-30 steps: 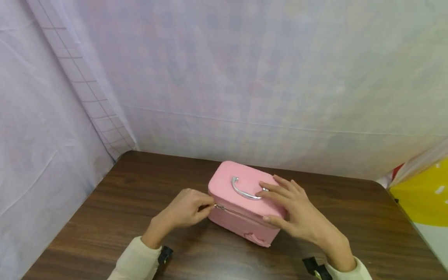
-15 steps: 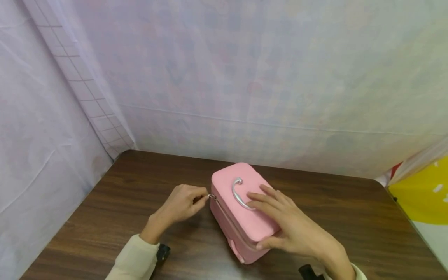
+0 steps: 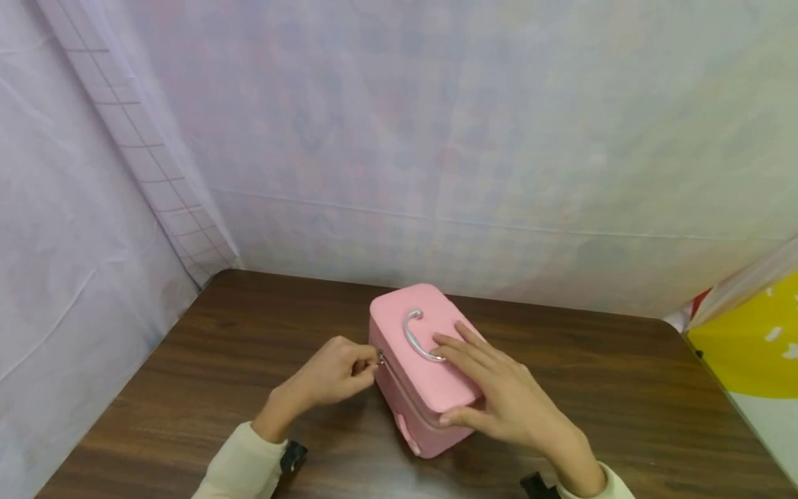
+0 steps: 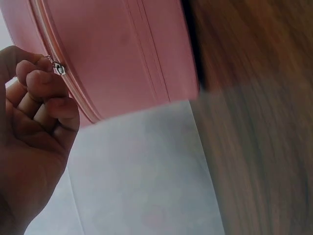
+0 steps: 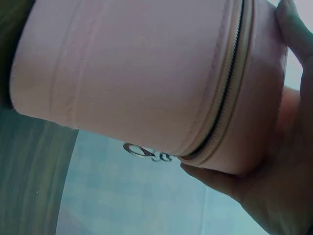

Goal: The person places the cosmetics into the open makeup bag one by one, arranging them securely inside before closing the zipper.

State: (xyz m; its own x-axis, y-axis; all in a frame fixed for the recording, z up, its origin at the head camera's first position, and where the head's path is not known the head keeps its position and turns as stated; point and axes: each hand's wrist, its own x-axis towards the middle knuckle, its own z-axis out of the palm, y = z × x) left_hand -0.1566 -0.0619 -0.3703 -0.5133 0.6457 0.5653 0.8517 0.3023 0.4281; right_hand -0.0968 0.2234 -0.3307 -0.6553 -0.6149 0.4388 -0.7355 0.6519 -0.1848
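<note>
A pink zip-up vanity case with a silver handle on its lid stands on the table at an angle. At its left side my left hand pinches a small metal zipper pull between thumb and bent forefinger. My right hand rests over the near right part of the lid, fingers spread and fairly straight, covering the handle's near end. Its thumb lies along the lid's front edge. Zipper teeth run round the end of the case in the right wrist view, where a metal ring hangs near my thumb.
The brown wood-grain table reaches to a pale patterned curtain behind it. A white curtain hangs on the left. Beyond the table's right edge is a yellow-and-white surface.
The case has turned clockwise, its near end swinging to the left, and my right hand has moved left with it. My left hand keeps its pinch on the zipper pull.
</note>
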